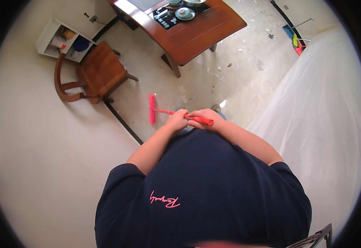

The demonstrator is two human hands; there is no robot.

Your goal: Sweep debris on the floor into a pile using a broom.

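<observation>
A broom with a red handle (pixel 165 111) slants across in front of my waist. My left hand (pixel 179 120) is wrapped around the handle on the side nearer the bristles. Close beside it, my right hand (pixel 206 116) grips the handle near its top end, which sticks out past the fingers. The pink broom head (pixel 152 109) is down at floor level to the left, near the wall's dark skirting. Scraps of litter (pixel 219 68) lie scattered over the tiled floor (pixel 245 83) ahead.
A wooden table (pixel 196 37) bearing a lidded pot (pixel 185 13) stands ahead. To the left are a wooden chair (pixel 101 71) and a white shelf unit (pixel 41 46). A blue dustpan (pixel 288 31) is by the far right wall. Translucent sheeting (pixel 317 93) hangs at right.
</observation>
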